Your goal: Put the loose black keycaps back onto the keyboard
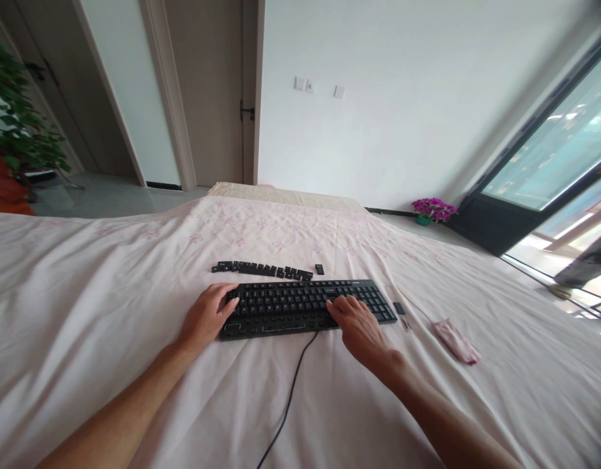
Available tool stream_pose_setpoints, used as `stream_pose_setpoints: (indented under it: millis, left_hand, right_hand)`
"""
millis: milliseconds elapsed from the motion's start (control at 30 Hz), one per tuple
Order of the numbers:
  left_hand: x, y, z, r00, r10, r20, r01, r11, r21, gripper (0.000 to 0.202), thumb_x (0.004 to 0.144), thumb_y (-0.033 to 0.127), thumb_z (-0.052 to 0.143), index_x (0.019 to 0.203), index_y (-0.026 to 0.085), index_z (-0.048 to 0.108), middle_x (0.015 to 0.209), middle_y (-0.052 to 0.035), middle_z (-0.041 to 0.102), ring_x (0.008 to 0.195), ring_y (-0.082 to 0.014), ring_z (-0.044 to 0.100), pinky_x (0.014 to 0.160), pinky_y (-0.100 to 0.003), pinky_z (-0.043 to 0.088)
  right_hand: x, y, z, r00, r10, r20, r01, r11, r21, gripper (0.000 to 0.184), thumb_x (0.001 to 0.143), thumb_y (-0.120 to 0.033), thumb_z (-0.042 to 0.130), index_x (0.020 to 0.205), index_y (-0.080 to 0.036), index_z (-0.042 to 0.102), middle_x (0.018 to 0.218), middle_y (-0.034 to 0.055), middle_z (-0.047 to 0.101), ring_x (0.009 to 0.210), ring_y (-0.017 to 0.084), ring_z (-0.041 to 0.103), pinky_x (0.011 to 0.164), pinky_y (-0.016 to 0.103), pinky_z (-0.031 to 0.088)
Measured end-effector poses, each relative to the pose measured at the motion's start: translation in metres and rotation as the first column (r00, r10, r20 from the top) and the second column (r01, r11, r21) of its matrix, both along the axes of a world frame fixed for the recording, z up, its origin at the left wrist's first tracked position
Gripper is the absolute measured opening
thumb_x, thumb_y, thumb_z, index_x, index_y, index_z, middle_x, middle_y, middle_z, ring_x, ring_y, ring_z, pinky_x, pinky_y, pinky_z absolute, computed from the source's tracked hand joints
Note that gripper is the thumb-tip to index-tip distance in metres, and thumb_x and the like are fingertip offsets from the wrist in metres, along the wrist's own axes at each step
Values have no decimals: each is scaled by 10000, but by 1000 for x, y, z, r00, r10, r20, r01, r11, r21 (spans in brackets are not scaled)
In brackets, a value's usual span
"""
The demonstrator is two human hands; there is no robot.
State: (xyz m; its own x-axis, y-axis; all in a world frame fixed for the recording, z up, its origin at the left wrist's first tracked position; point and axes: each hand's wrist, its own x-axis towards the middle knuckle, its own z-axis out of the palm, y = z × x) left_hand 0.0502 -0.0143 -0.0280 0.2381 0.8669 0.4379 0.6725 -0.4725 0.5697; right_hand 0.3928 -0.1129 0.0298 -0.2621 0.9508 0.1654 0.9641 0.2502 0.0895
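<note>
A black keyboard [290,301] lies crosswise on a pale pink sheet; its cable [295,384] runs toward me. Along its near edge, bare key positions [261,326] show without caps. My left hand [209,312] grips the left end, thumb over the keys and index finger along the far corner. Bent over the right part of the keys is my right hand [356,322], thumb and curled fingers pressed on the keyboard; its fingertips are partly hidden. Behind the keyboard sits a row of loose black keycaps [261,268], with one separate keycap [320,268] to its right.
Right of the keyboard lie a small black piece [398,308], a thin small item [406,324] and a folded pink cloth [456,340]. The sheet [134,286] is wrinkled. Beyond stand purple flowers [433,210], a leafy plant [21,124] and a door [207,91].
</note>
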Motion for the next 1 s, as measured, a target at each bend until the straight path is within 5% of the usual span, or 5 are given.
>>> stream_pose_setpoints:
  millis: [167, 267, 467, 800, 1000]
  left_hand:
    - [-1, 1, -1, 1000, -11, 4, 11, 1000, 2, 327, 873, 360, 467, 1138, 211, 589, 1162, -50, 611, 1097, -204, 557, 993, -371, 438]
    - [-1, 1, 0, 1000, -12, -2, 12, 1000, 0, 329, 874, 358, 465, 1144, 214, 585, 1172, -51, 605, 1105, -207, 553, 1001, -375, 431]
    - [-1, 1, 0, 1000, -7, 2, 7, 1000, -11, 337, 869, 366, 467, 1152, 224, 583, 1181, -53, 601, 1114, -216, 551, 1002, -386, 433]
    - [0, 0, 1, 1000, -14, 24, 15, 1000, -19, 335, 869, 362, 462, 1147, 226, 592, 1163, -56, 610, 1098, -216, 561, 987, -397, 443]
    - [-1, 2, 0, 1000, -12, 11, 12, 1000, -22, 328, 877, 354, 457, 1151, 227, 585, 1173, -56, 601, 1104, -211, 554, 988, -393, 439]
  right_hand:
    - [30, 22, 5, 908, -27, -417, 38, 999, 18, 464, 841, -61, 371, 1133, -268, 665, 1016, 33, 634, 929, 171, 573, 809, 278, 439]
    - [43, 40, 10, 854, -82, -513, 132, 989, 61, 415, 833, -98, 399, 1090, -238, 693, 1008, 32, 656, 920, 173, 604, 828, 280, 451]
    - [44, 67, 18, 904, -84, -419, 138, 985, 101, 383, 850, -130, 420, 1086, -243, 699, 1025, 31, 672, 982, 182, 590, 876, 287, 427]
    - [35, 140, 15, 957, -206, -203, 186, 976, -112, 316, 830, -259, 591, 1135, -263, 671, 1152, 36, 641, 1063, 194, 562, 869, 264, 399]
    - [31, 162, 10, 976, -184, -118, 164, 973, -160, 357, 733, -244, 707, 1090, -260, 694, 1101, 49, 656, 1062, 220, 568, 851, 266, 397]
